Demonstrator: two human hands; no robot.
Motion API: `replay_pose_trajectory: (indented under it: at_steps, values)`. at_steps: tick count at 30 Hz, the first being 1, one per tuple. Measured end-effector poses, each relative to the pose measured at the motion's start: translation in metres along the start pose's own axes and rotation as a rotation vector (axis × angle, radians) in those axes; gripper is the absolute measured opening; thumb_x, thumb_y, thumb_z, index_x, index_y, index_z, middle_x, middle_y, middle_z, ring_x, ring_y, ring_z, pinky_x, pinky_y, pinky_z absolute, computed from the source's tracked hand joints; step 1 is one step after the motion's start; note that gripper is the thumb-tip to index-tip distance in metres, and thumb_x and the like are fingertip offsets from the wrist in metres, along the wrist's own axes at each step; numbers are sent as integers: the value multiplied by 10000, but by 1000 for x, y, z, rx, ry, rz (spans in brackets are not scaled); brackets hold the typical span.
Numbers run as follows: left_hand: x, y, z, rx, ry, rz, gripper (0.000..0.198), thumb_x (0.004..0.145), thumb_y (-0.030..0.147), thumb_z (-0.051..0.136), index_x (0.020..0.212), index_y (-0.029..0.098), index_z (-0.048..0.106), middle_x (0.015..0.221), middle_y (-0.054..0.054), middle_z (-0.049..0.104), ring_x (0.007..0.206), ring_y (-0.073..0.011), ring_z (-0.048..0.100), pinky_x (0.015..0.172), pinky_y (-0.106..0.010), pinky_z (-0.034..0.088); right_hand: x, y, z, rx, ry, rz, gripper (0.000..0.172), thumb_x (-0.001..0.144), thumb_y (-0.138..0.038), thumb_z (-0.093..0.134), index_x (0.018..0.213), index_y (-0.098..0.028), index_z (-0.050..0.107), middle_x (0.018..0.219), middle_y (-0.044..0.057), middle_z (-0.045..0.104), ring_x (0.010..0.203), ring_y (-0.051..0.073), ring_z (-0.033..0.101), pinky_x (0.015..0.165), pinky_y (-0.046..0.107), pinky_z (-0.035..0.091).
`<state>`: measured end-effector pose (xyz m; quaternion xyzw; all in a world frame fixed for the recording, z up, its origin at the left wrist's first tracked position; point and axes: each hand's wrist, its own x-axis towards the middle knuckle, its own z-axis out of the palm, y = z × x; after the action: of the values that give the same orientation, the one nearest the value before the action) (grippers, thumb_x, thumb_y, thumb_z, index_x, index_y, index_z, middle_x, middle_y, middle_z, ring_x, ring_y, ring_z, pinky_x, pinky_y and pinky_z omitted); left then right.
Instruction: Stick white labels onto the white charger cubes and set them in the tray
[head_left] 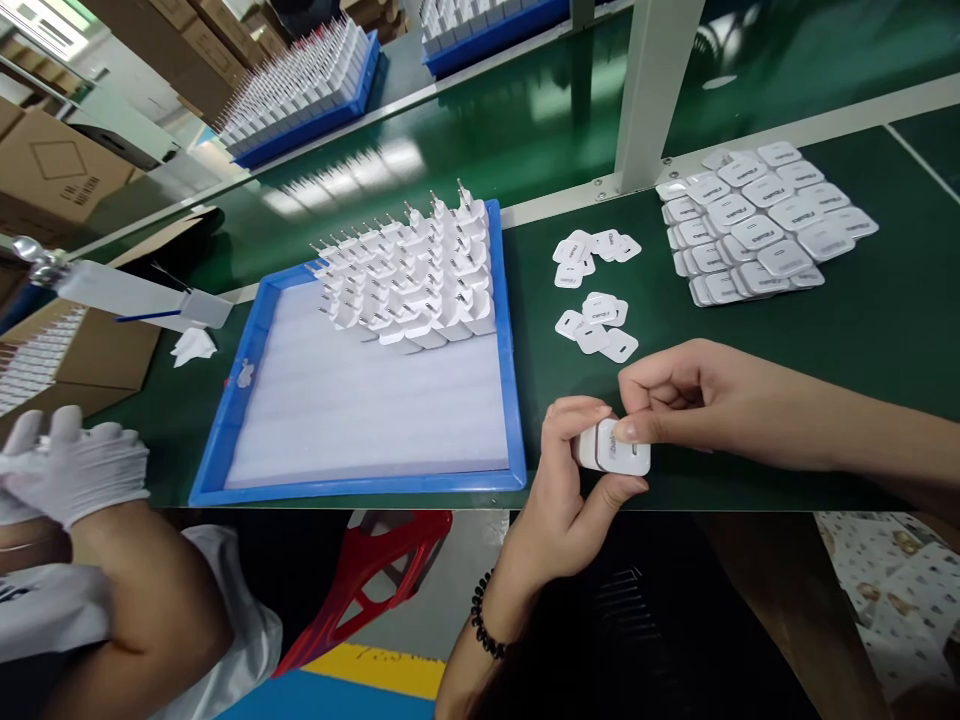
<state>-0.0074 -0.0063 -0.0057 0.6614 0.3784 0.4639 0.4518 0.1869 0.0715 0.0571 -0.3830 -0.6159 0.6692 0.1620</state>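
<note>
My left hand (570,500) is closed around a small white charger plug (609,447) at the near edge of the green table. My right hand (679,392) pinches a white cover plate (631,455) against the plug's face with thumb and forefinger. Just beyond my hands lie two small heaps of loose white cover plates (598,325), and a larger overlapping batch of cover plates (757,235) lies at the right. To the left sits a blue tray (513,400) lined with white foam, its far half filled with several rows of white plugs (412,275), prongs up.
A co-worker's white-gloved hands (75,465) work at the far left near cardboard boxes (52,165). More blue trays of plugs (300,90) stand on the far bench. A white metal post (649,90) rises behind the tray. A red stool (375,570) is below the table.
</note>
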Motion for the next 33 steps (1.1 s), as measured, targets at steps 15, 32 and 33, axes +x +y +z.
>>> replay_pose_trajectory:
  at_steps: [15,32,33]
  values:
    - [1,0,2,-70,31,-29,426,993,349,653,1356,310,434,1297,-75,505,1230,-225,514,1021,-372,462,-2,-10,3,-200,117,-107,365,849,-378,649,575,-199,488,505,-52,309,492,85,257,436,254,191]
    - [7,5,0,-283,91,10,352,880,480,718,1083,205,634,953,-48,574,858,-180,553,762,-312,451,15,3,-1,103,-190,-62,574,993,-644,520,697,-163,621,556,-1,557,501,97,473,508,252,374]
    - [8,5,1,-272,101,19,333,875,477,719,1037,200,633,928,-47,573,829,-177,556,736,-312,449,16,3,-2,116,-179,-65,569,982,-648,539,702,-160,624,559,-1,560,503,98,473,509,253,377]
